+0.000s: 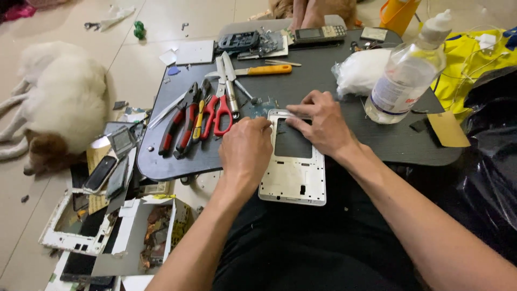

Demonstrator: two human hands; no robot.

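A white tablet frame (pixel 293 180) with a dark rectangular opening lies across the front edge of a low black table (pixel 323 81). My left hand (pixel 245 148) rests on the frame's left side, fingers curled at its upper left corner. My right hand (pixel 323 121) presses on the top of the frame with fingers bent down; whether they pinch a small part I cannot tell. A small green circuit board (pixel 261 106) lies just beyond the frame.
Red-handled pliers (pixel 183 121), red scissors (pixel 221 108), an orange-handled knife (pixel 264 70), a clear bottle (pixel 406 75), a white plastic bag (pixel 358 70) and an old handset (pixel 320 33) sit on the table. A white dog (pixel 59 102) lies at left. Phone parts (pixel 107 172) litter the floor.
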